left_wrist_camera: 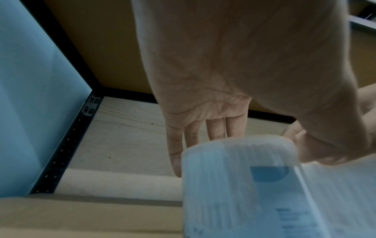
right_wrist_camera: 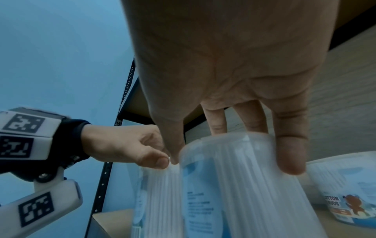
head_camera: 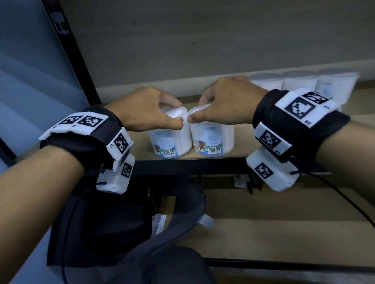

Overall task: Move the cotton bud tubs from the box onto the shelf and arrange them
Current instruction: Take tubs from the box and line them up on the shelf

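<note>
1. While each hand takes one tub from above, the left hand (head_camera: 148,110) curls its fingers (left_wrist_camera: 176,154) and thumb round the lid of a clear plastic cylindrical tub of cotton buds with a blue bear label (head_camera: 170,138), and the right hand (head_camera: 226,103) grips a matching tub (head_camera: 213,137) the same way; a top grip probably leaves the sides free so the tubs can be set touching.
2. Both tubs stand upright, side by side and touching, directly beneath the fingers, close to the front edge of the pale wooden shelf board (head_camera: 142,150); whether they bear full weight on it cannot be told.
3. Beyond the right fingers, further back and outward, a row of three more clear tubs (head_camera: 298,83) stands by the shelf's rear.
4. Beyond the left fingers, bare board runs to the black perforated metal upright (left_wrist_camera: 67,145), so there appears to be room to slide both tubs back.
5. The front lip lies just nearer than the thumbs; a pull toward the person could tip a tub off.
</note>
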`<state>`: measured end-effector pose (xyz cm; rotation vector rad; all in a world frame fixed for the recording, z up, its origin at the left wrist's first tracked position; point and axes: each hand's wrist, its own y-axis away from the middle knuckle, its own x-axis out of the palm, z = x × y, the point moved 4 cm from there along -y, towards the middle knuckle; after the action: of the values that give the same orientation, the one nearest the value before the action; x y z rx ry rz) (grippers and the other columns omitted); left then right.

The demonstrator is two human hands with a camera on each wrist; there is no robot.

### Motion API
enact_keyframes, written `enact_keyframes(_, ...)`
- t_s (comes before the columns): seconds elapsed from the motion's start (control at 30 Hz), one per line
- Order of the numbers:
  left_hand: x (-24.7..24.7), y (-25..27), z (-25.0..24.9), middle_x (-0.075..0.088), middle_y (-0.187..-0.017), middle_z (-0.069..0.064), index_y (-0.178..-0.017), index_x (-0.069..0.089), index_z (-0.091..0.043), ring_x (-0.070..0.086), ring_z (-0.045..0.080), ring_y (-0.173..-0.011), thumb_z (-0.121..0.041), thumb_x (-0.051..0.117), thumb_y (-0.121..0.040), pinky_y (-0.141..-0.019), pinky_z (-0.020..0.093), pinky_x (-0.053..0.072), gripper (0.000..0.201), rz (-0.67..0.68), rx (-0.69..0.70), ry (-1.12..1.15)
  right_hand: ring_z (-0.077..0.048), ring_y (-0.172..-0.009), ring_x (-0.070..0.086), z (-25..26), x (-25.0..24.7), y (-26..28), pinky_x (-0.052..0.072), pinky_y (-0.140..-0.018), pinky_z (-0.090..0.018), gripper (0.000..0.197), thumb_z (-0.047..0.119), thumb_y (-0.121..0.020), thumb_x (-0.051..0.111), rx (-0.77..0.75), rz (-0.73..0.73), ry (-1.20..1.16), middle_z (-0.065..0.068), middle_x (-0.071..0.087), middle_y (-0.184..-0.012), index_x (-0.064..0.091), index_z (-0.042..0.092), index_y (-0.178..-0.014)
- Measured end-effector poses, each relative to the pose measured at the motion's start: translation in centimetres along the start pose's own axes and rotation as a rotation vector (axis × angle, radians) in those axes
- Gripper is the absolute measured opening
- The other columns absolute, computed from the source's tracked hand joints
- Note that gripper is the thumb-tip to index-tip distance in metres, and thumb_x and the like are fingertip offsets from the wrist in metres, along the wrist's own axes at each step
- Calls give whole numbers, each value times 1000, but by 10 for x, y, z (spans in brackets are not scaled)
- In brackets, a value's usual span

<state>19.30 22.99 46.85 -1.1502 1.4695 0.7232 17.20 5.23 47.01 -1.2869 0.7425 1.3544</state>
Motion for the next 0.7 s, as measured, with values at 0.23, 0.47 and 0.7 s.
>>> enact_keyframes(0.23, 4, -6, 3, 65, -122, -22, -124, 65, -39, 60, 4, -111, -67, 60, -55, -101, 31, 48, 75, 58, -4, 19, -17, -115, 49, -4, 8, -2, 45, -83, -31, 57, 71, -76, 59, 32, -2, -23, 2, 62, -118, 68, 26, -110)
enact_keyframes(0.47, 9, -1, -2, 62, -122, -16, -124, 60, -42, 59, 11, -112, -63, 67, -64, -99, 36, 48, 64, 30, -29, 18, -21, -111, 53, 0, 13, 4, 48, -88, -36, 64, 75, -70, 58, 85, -30, -60, 0, 58, -121, 62, 28, -113)
enact_keyframes(0.7, 9, 8, -9, 59, -122, -11, -127, 60, -33, 55, 14, -111, -44, 75, -77, -94, 34, 47, 53, -25, 59, -82, -27, -115, 47, 6, 13, 18, 48, -88, -42, 61, 65, -67, 71, 6, -101, 25, -3, 47, -121, 60, 33, -118)
